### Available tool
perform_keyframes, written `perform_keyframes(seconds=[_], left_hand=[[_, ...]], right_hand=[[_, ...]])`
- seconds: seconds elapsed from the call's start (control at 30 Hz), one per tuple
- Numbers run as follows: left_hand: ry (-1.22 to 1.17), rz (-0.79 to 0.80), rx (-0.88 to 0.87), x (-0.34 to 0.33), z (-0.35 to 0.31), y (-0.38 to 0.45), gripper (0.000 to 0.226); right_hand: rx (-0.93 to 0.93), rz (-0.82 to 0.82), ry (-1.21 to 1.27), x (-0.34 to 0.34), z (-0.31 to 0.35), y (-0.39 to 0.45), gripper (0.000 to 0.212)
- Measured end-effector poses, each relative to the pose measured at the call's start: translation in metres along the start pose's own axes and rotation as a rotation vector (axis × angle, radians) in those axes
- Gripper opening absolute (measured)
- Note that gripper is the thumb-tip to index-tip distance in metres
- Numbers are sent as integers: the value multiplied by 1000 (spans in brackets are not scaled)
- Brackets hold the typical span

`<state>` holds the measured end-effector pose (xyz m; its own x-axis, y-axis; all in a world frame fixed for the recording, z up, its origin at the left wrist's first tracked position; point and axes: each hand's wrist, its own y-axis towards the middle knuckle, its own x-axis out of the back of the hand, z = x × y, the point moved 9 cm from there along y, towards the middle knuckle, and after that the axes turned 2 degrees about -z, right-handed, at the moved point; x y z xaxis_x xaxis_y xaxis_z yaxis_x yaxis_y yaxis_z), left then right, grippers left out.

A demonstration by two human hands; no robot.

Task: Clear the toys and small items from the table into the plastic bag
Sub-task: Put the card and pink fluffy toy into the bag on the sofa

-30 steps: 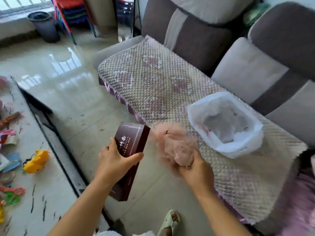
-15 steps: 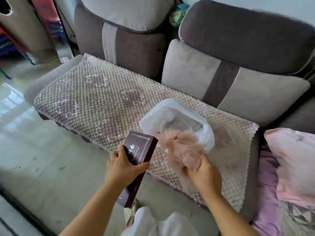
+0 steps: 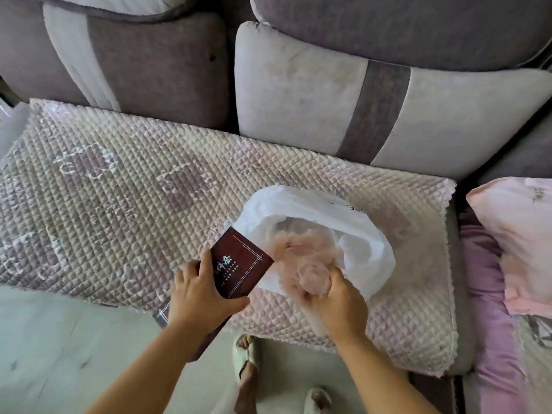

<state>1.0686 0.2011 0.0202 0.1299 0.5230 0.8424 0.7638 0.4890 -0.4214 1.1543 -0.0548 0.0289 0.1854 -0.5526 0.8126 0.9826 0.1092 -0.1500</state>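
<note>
right hand (image 3: 340, 300) is now pushing gripped pink fluff (image 3: 301, 255) into bag (image 3: 370, 249) | left hand (image 3: 203, 297) is gripping box (image 3: 239, 261) | box is going next, likely

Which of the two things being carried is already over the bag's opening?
The fluffy pink item, gripped by the right hand, is over the bag. The maroon box in the left hand is beside the rim.

the plastic bag (image 3: 301, 204) mouth opens upward on the quilted seat cover (image 3: 119, 204). pink fluffy fabric (image 3: 301, 252) fills its near half; the maroon box (image 3: 239, 262) blocks its left rim. back cushions (image 3: 298, 100) wall the far side. seat left of bag lies bare.
</note>
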Motion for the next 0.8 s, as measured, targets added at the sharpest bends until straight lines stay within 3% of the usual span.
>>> perform_keyframes(seconds=[0.03,0.23,0.43,0.53,0.6,0.7,0.8], left_hand=[[18,11,-11,-3,0,13,122],[46,49,-104,-32,-15,63,121],[-3,0,-98,-48,-20,83,122],[-2,-6,-105,-52,-30,89,124],[-12,-12,-116,-53,-41,91,123],[-4,-11,-137,-53,-60,95,123],[-1,-15,-145,-52,-77,100,124]], right_hand=[[-10,-6,-13,-10,-1,10,97],[-107,-2,-135,-69,-31,69,85],[-142,147,-308,-111,-70,114,88],[-119,217,-179,-107,-67,107,73],[-59,130,-21,-81,-56,95,50],[106,-227,66,-15,-40,73,23],[6,-474,-12,33,-57,63,48]])
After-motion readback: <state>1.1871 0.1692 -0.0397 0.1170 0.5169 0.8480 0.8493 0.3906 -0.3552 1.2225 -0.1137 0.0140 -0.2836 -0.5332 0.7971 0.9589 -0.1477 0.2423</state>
